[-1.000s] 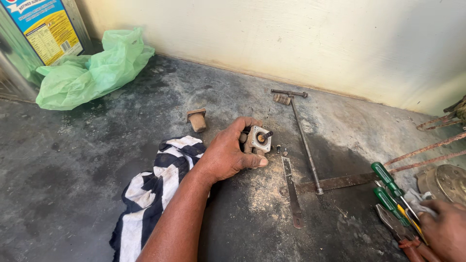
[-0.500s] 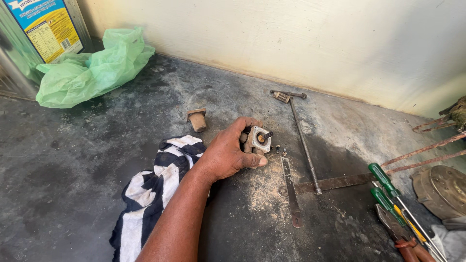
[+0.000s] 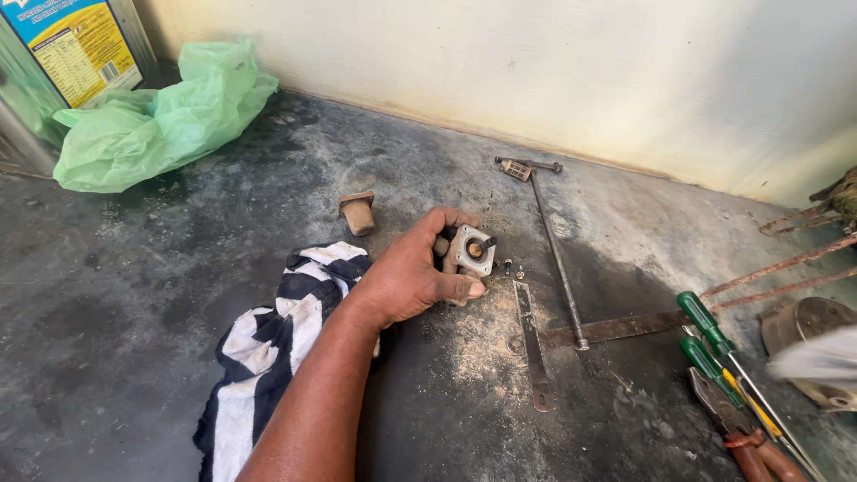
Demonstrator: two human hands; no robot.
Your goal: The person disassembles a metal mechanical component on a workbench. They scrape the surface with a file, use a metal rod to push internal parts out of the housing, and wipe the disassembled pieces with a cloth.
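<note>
My left hand (image 3: 406,277), arm reaching toward one o'clock, grips a small metal part (image 3: 470,252); striped cloth (image 3: 268,339) at seven o'clock.

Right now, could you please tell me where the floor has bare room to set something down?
The dark concrete floor is bare between the green plastic bag and the striped black-and-white cloth. Crowded right: the green-handled screwdrivers, the flat rusty metal bar, the long metal rod.
</note>
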